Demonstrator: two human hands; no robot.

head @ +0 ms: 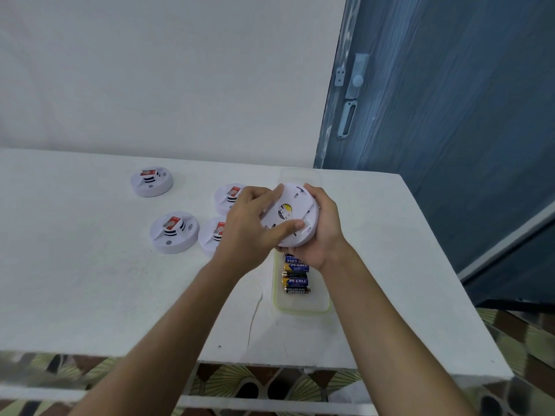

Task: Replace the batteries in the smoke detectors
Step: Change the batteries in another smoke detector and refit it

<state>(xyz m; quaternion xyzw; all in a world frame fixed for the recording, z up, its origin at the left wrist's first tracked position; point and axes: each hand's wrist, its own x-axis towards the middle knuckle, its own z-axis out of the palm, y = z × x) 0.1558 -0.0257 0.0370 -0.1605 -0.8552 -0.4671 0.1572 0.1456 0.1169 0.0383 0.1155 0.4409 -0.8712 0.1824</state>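
Note:
Both of my hands hold one round white smoke detector (pixel 295 205) above the table, its back plate turned toward me. My left hand (pixel 249 226) grips its left side, the thumb lying across the back plate. My right hand (pixel 322 229) cups its right edge from behind. Under the detector, several AA batteries (pixel 295 276) lie in a clear plastic tray (pixel 301 306). Several other white detectors sit face up on the table with red labels: one far left (pixel 151 181), one nearer (pixel 174 232), and two (pixel 226 196) (pixel 210 235) partly hidden behind my left hand.
The white table (pixel 120 295) ends at a front edge near me and a right edge beside a blue door (pixel 450 115). A white wall stands behind the table. Patterned floor shows below the table's front edge.

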